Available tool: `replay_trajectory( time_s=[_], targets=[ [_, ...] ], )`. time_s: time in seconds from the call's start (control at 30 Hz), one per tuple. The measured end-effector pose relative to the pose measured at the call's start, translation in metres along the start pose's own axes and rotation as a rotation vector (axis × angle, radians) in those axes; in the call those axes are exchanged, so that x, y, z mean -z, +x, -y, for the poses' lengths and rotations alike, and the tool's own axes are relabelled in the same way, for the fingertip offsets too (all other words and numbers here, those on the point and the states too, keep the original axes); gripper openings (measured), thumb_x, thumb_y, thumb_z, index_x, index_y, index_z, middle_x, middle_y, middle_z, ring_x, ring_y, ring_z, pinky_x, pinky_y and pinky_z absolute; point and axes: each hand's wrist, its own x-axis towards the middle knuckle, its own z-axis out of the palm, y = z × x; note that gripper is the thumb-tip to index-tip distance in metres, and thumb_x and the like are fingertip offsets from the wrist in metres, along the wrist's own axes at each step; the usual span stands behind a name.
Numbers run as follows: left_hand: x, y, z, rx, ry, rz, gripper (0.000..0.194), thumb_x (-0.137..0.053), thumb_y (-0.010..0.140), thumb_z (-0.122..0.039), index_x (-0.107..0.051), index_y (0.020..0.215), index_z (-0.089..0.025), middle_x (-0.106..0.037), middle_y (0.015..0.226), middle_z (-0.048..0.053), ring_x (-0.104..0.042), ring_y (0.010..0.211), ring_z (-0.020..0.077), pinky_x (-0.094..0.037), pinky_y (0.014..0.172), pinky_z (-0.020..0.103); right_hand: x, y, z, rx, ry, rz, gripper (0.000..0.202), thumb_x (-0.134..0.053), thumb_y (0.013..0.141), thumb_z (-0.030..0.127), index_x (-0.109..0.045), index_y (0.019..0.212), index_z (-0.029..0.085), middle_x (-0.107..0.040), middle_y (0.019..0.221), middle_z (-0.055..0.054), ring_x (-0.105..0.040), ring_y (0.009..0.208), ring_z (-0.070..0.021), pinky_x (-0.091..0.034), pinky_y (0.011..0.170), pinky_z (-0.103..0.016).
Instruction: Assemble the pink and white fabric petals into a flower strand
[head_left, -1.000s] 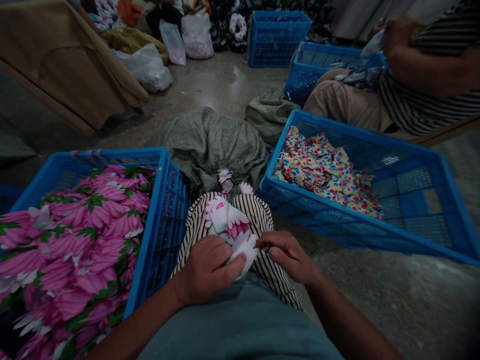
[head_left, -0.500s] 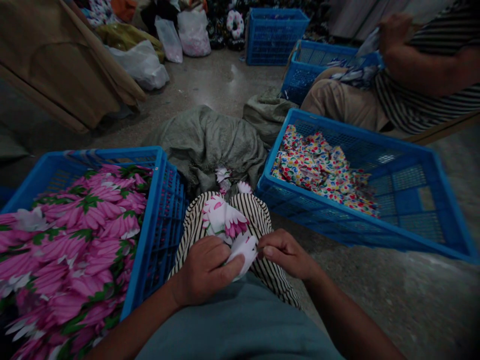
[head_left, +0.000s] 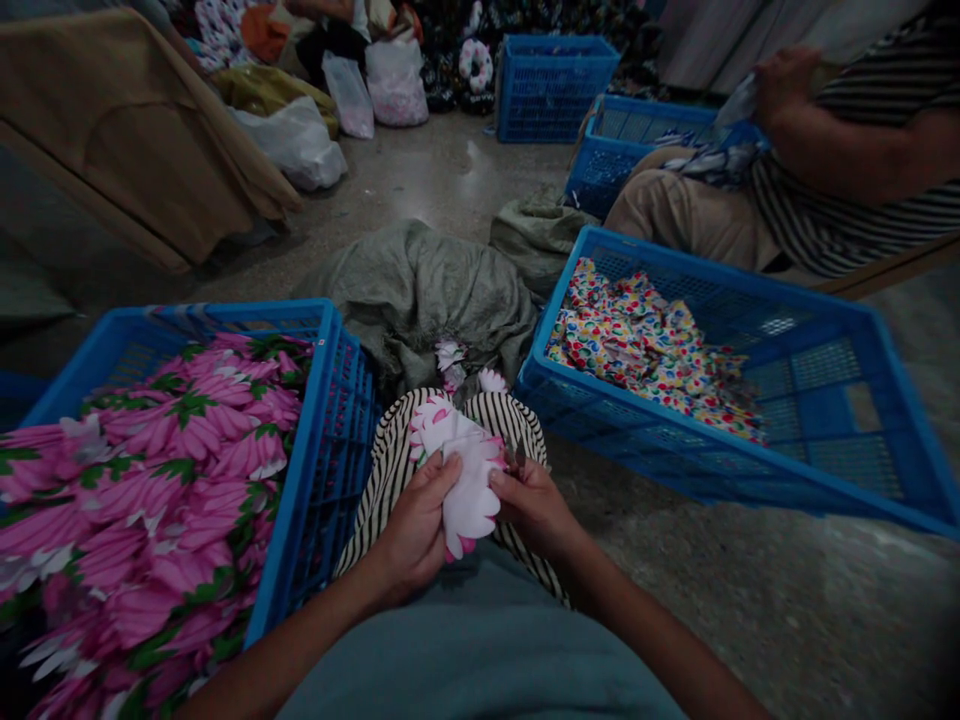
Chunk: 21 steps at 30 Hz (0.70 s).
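My left hand point(head_left: 420, 520) is closed on a white fabric flower piece point(head_left: 471, 490) with scalloped petal edges and pink showing at its rim. The thumb lies on top of the cloth. My right hand point(head_left: 536, 505) is closed at the piece's right edge, its thumb against the cloth. A small dark pointed tool point(head_left: 517, 457), which looks like thread snips, sticks up from the right fingers; most of it is hidden. Another pink-and-white flower piece point(head_left: 429, 422) lies on my striped lap, partly behind the held one.
At left, a blue crate point(head_left: 326, 330) holds many pink petal pieces with green parts. A second blue crate point(head_left: 810, 440) at right holds colourful printed cloth. Grey-green sacking point(head_left: 427, 280) lies ahead of my knees. Another person point(head_left: 840, 150) sits at upper right, near more blue crates.
The white flower piece has been turned and spread flatter, its petals now pointing down. Both hands have shifted, and the right thumb has come onto the cloth. The view has tilted slightly.
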Motion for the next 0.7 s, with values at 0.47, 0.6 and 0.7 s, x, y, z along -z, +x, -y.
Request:
replay_trajectory(
  time_s=[0.47,0.6,0.7],
  targets=[
    [0.014,-0.003,-0.002,-0.218,0.716,-0.009,0.019,-0.048,0.08,-0.032,-0.052,0.07,-0.016,-0.051,0.063,-0.003,-0.047,0.059,0.0104,-0.037,0.058,0.022,-0.003,0.004,0.008,0.088,-0.28,-0.107,0.03,-0.066,0.067,0.042,-0.053,0.067,0.015,-0.051,0.053,0.004,-0.043,0.046,-0.0075,-0.036,0.044,-0.019],
    [0.014,-0.003,-0.003,-0.2,0.671,-0.004,0.021,-0.048,0.08,-0.036,-0.053,0.073,-0.017,-0.048,0.058,-0.004,-0.044,0.054,0.0094,-0.035,0.054,0.021,-0.002,0.006,0.011,0.05,-0.309,-0.011,0.028,-0.07,0.063,0.036,-0.053,0.07,0.015,-0.052,0.053,0.005,-0.044,0.045,-0.0073,-0.036,0.045,-0.019],
    [0.016,-0.004,-0.002,-0.176,0.629,0.075,0.018,-0.057,0.074,-0.034,-0.054,0.077,-0.016,-0.052,0.064,-0.004,-0.045,0.058,0.009,-0.036,0.057,0.021,0.001,0.009,0.013,0.055,-0.325,-0.031,0.025,-0.069,0.064,0.034,-0.053,0.067,0.015,-0.051,0.053,0.005,-0.042,0.045,-0.0064,-0.034,0.045,-0.019]
  ],
)
